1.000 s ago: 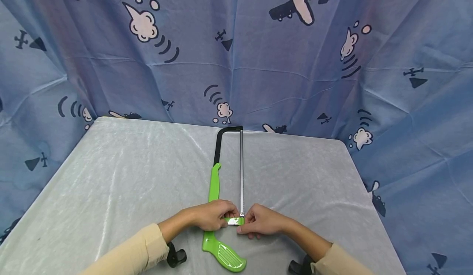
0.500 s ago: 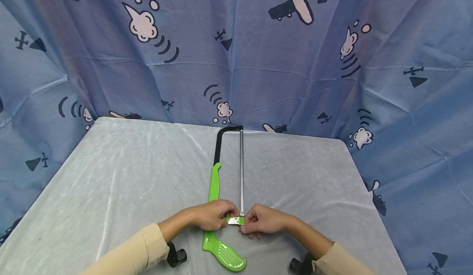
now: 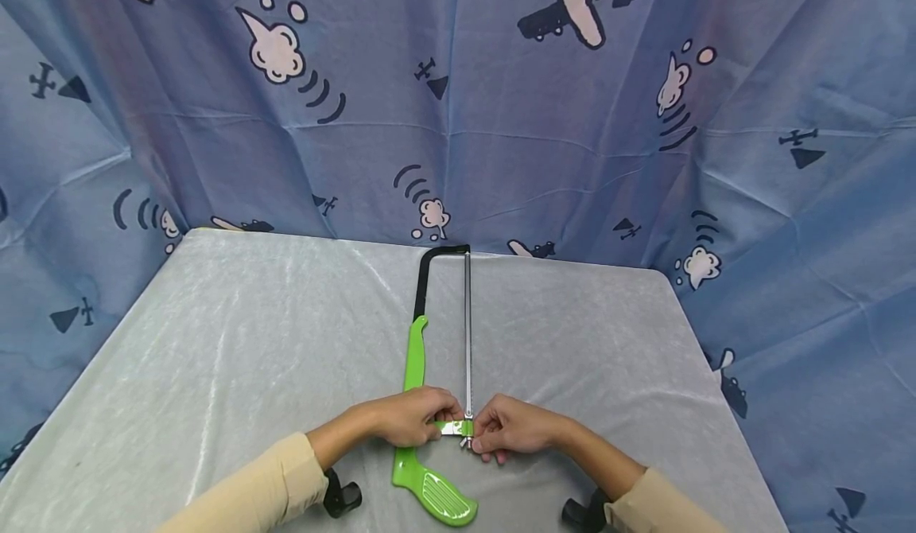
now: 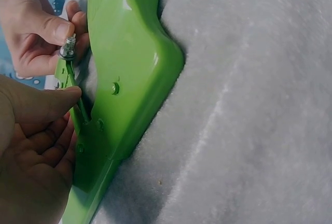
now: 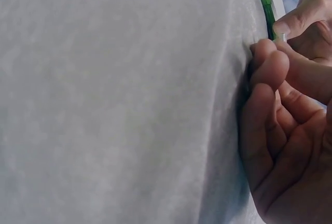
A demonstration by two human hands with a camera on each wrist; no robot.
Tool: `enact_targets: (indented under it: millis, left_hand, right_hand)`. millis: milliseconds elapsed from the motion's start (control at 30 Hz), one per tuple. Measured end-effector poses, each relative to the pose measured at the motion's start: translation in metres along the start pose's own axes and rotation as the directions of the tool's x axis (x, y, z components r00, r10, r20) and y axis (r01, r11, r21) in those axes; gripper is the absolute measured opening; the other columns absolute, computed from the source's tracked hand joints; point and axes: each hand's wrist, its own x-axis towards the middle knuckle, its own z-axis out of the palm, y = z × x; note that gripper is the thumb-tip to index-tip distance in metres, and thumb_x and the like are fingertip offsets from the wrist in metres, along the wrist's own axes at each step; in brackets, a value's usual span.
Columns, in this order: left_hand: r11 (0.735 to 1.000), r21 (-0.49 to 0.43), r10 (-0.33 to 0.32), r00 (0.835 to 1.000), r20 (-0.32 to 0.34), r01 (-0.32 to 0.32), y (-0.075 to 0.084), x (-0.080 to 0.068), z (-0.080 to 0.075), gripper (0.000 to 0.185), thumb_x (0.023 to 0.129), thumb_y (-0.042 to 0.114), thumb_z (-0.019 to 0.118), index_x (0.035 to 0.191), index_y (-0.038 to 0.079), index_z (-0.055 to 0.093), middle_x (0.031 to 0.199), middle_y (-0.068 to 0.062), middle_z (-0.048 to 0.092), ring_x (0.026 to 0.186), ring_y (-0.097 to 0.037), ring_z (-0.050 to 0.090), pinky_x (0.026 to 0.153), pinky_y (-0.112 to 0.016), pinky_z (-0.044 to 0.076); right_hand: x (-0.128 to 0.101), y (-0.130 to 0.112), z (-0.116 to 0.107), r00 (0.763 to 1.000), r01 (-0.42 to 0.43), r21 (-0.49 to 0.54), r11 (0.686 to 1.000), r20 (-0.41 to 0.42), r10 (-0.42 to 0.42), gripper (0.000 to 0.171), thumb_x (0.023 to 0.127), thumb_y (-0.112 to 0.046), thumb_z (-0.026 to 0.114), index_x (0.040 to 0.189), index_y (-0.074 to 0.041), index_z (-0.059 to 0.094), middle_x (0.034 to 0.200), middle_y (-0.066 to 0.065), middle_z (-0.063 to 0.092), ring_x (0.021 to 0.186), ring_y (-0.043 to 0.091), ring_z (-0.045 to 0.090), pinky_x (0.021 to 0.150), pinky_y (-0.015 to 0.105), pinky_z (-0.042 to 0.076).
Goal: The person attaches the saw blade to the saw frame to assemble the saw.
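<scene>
A hacksaw [image 3: 414,358] with a green handle and a black front frame lies flat, its blade [image 3: 468,334] on the right side. With thumb and fingers, my left hand [image 3: 413,418] pinches the green arm between handle and blade. My right hand [image 3: 521,426] is at the near end of the blade, thumb and fingers at a small metal wing nut [image 4: 68,50] on the tensioning screw. In the left wrist view the right thumb [image 4: 58,28] touches the nut. The right wrist view hides the nut behind the curled fingers.
A grey-white cloth covers the table [image 3: 272,318]. Behind it hangs a blue curtain [image 3: 358,103] printed with planes and clouds. The hacksaw's tip reaches close to the table's far edge. Black wrist mounts [image 3: 342,499] sit under both forearms.
The right thumb and fingers have shifted slightly, so the metal wing nut now shows beside them. The left hand and the hacksaw have stayed in place.
</scene>
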Motion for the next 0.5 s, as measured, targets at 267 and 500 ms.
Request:
enact_targets:
  millis: [267, 500]
  left_hand:
    - [1.0, -0.001, -0.001, 1.0, 0.005, 0.001, -0.0005, 0.0, -0.0002, 0.024, 0.089, -0.006, 0.064, 0.108, 0.007, 0.065, 0.092, 0.006, 0.057, 0.085, -0.003, 0.051, 0.08, -0.02, 0.045]
    - [1.0, -0.012, -0.002, 1.0, 0.001, 0.002, 0.0, -0.0002, 0.0001, 0.024, 0.088, -0.008, 0.064, 0.106, 0.007, 0.066, 0.091, 0.006, 0.057, 0.084, -0.003, 0.052, 0.079, -0.019, 0.045]
  right_hand:
    - [-0.0001, -0.0008, 0.001, 0.999, -0.008, -0.028, 1.0, -0.031, 0.007, 0.017, 0.091, -0.004, 0.068, 0.081, 0.01, 0.067, 0.063, 0.014, 0.061, 0.049, 0.008, 0.054, 0.047, 0.017, 0.042]
    - [-0.0017, -0.004, 0.003, 0.998, -0.017, -0.088, 0.996, -0.058, 0.012, 0.019, 0.091, -0.006, 0.068, 0.075, 0.002, 0.062, 0.055, -0.003, 0.051, 0.045, 0.006, 0.05, 0.047, 0.017, 0.041]
